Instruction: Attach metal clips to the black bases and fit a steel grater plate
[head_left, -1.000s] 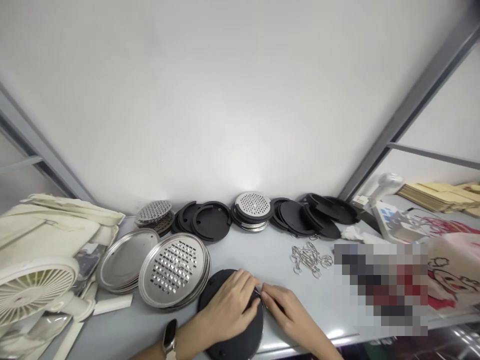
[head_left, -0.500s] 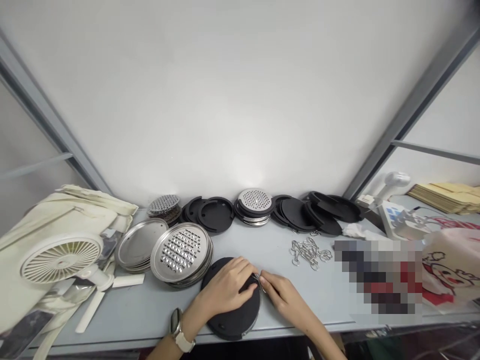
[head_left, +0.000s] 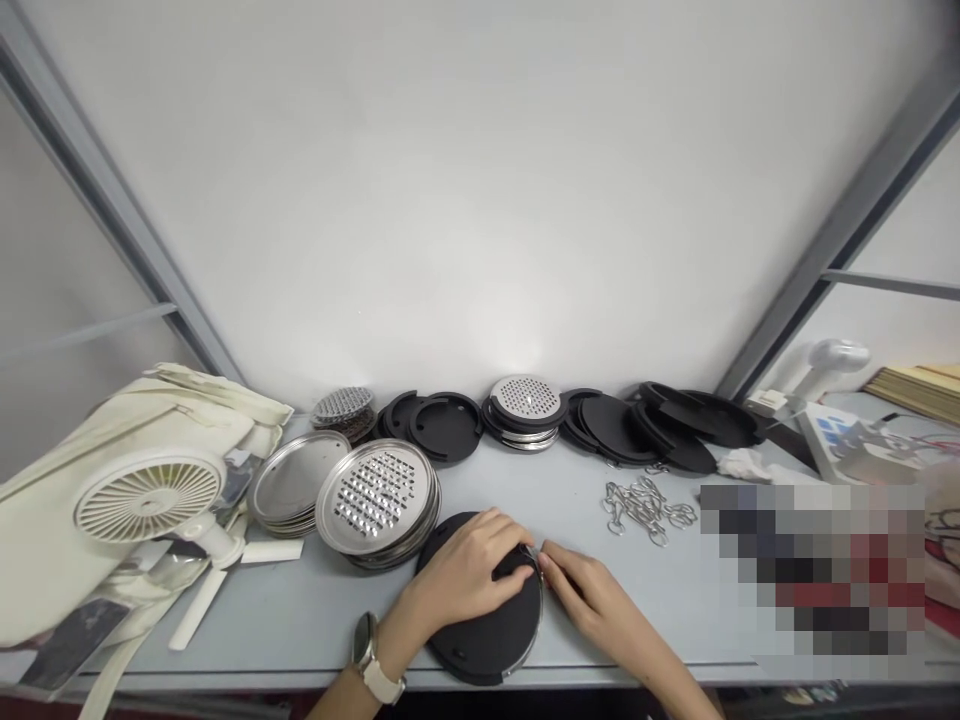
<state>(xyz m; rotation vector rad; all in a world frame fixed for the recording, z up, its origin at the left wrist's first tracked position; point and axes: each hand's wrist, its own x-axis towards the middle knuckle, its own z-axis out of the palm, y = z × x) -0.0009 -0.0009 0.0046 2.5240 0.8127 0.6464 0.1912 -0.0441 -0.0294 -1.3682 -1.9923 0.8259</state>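
Note:
A round black disc with a thin metal rim lies on the table close to the front edge. Across its top rests my left hand, a watch on the wrist, its fingers curled over the far right edge and gripping the disc. At that same edge my right hand pinches a small metal clip, mostly hidden by the fingertips. Further right lies a loose pile of similar metal clips. Left of the disc stands a stack of round metal grater plates, beside plain metal discs.
Along the wall are black round holders, a perforated plate on a stack and more black discs. A white fan lies at left near pale bags. A blurred patch covers things at right.
The camera view has turned slightly left, so everything sits further right in the picture. Both hands stay at the disc's edge with nearly the same grip.

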